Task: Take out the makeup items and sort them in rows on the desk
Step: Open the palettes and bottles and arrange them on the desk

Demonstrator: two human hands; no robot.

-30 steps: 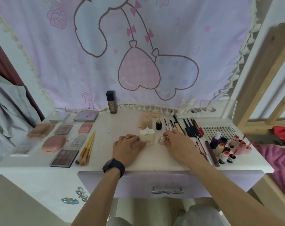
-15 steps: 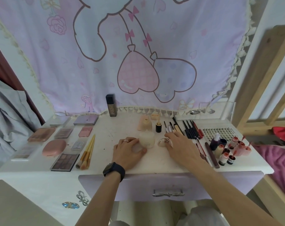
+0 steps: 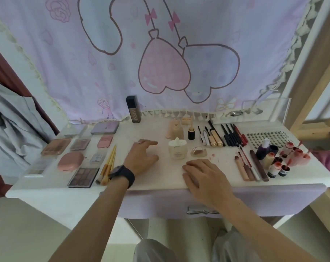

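Makeup lies sorted on the white desk (image 3: 160,178). Palettes (image 3: 83,176) and a pink compact (image 3: 70,161) fill the left side, with brushes (image 3: 108,163) beside them. A cream bottle (image 3: 177,151) and a small clear pot (image 3: 199,151) stand mid-desk. Pencils and mascaras (image 3: 224,137) lie in a row at the back right, lip tubes (image 3: 249,167) and small bottles (image 3: 277,159) further right. My left hand (image 3: 141,159) rests flat, empty, just left of the cream bottle. My right hand (image 3: 203,176) lies palm down near the front edge, empty, below the clear pot.
A dark tall bottle (image 3: 133,112) stands at the back against the pink curtain. A clear acrylic box (image 3: 264,110) sits at the back right, a lash tray (image 3: 264,138) in front of it. The closed drawer handle (image 3: 201,211) is below the desk edge. A wooden frame rises on the right.
Both hands have let go of the cream bottle and the clear pot and drawn back toward me. The left moved left, the right toward the front edge.
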